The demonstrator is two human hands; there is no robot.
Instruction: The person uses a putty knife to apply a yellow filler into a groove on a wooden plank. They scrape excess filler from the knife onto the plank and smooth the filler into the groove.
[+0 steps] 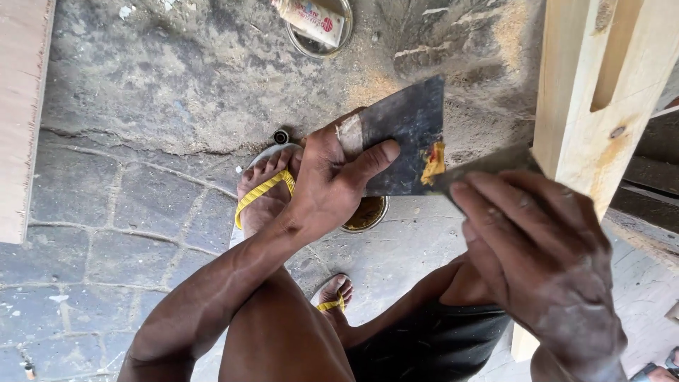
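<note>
My left hand [332, 180] grips a dark flat metal scraper blade [407, 131] with the thumb pressed across its face. A dab of yellow and red filler paste [433, 161] sits on the blade's right edge. My right hand [541, 255] holds a second, narrower putty blade [488, 166] whose tip meets that paste. Both blades are held in the air beside a pale wooden frame [576, 106] at the right. Below the left hand a small open tin [368, 214] sits on the ground, half hidden.
My feet in yellow-strapped sandals [263, 189] stand on a stone-paved floor [120, 219] dusted with sawdust. A round metal dish [318, 42] holding a tube lies at the top. A wooden board edge [21, 113] runs along the left side.
</note>
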